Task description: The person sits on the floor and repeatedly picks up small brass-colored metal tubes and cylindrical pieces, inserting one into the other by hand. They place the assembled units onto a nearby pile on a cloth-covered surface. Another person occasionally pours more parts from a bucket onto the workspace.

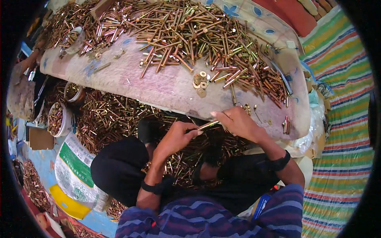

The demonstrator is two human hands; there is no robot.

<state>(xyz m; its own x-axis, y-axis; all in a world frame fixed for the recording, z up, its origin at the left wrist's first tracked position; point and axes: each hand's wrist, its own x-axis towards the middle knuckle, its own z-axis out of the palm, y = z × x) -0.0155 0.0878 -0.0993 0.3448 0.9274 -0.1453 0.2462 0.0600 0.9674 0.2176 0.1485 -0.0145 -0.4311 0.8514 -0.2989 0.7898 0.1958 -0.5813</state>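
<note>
Over the near edge of a cloth-covered table (158, 87), a brass-coloured bolt (208, 125) is held between my two hands. My left hand (178, 137) pinches one end between thumb and fingers. Around the other end close the fingers of my right hand (239, 123), partly hiding it. Just beyond, a small stack of round washers (201, 84) lies on the cloth. A large heap of similar long bolts (190, 33) spreads across the far side of the table. Small loose fittings (248, 108) lie beside my right hand.
More bolts (107, 115) cover the floor under the table and around my legs. White buckets (67, 121) of parts stand at the left, near a white and green sack (77, 170). Striped sheeting (337, 158) runs along the right. Another person's hand (29, 63) shows far left.
</note>
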